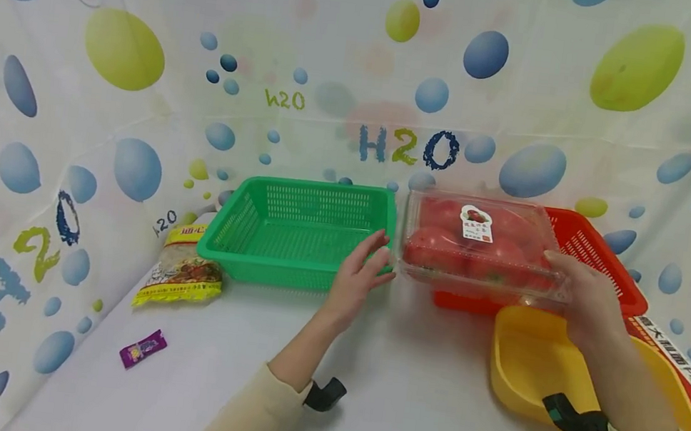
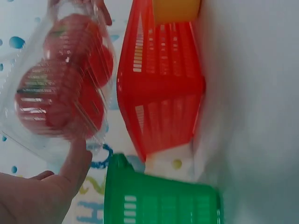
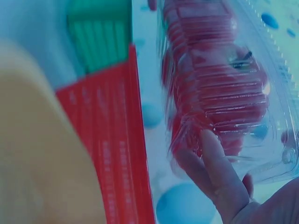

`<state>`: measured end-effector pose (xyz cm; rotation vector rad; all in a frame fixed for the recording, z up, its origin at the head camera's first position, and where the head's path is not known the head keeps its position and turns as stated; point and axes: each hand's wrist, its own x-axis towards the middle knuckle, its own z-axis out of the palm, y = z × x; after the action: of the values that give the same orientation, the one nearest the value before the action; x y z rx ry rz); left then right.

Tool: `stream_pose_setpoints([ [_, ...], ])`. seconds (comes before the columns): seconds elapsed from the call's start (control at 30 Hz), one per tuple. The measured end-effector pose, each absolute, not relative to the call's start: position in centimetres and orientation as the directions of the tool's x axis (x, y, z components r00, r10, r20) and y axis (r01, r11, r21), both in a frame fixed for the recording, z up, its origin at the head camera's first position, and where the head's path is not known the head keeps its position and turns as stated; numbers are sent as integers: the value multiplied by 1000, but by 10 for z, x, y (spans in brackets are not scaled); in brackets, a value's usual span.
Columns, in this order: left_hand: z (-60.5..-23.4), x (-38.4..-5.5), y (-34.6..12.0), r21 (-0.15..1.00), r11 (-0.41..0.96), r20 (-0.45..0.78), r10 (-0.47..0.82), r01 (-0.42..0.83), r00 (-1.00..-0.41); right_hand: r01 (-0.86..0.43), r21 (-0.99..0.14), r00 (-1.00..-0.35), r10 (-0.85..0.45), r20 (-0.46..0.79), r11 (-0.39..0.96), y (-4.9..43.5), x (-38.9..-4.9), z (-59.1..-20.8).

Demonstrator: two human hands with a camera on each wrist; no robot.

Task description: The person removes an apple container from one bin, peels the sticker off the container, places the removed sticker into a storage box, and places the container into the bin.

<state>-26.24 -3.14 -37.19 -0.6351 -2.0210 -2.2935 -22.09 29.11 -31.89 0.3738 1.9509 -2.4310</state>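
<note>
A clear plastic box of red round fruit [image 1: 477, 246], with a white label on its lid, is held up over the red basket [image 1: 599, 261] in the head view. My right hand [image 1: 590, 303] grips the box at its right end; in the right wrist view its fingers [image 3: 219, 163] lie under the ribbed underside. My left hand [image 1: 360, 278] is at the box's left end, fingers spread and fingertips right by the plastic. In the left wrist view a finger [image 2: 77, 161] overlaps the box's near end.
A green basket [image 1: 286, 276] stands left of the box. Beside it leans a yellow snack bag [image 1: 184, 267], with a small purple packet [image 1: 143, 349] nearer. A yellow bin [image 1: 526, 381] sits below my right forearm, with a red pasta package [image 1: 682, 372] to its right.
</note>
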Motion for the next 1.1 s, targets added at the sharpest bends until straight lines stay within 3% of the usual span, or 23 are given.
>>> stream_pose_setpoints([
  [0.1,-372,-260,-52,961,-165,261,262,223,-929,130,-970,-982,106,-154,-206,276,-210,-324],
  [0.27,-379,-253,-80,984,-70,177,268,164,-947,93,-996,-992,85,-93,-1,248,-196,-334],
  [0.5,-381,-246,-107,987,-74,163,353,146,-921,31,-982,-1000,8,-30,185,224,-186,-338],
  [0.8,-376,-239,-132,990,-80,139,445,115,-884,70,-985,-975,-199,-102,160,226,-183,-344],
  [1.1,-378,-226,-150,995,71,18,589,74,-808,132,-935,-960,-193,-204,330,225,-174,-362],
])
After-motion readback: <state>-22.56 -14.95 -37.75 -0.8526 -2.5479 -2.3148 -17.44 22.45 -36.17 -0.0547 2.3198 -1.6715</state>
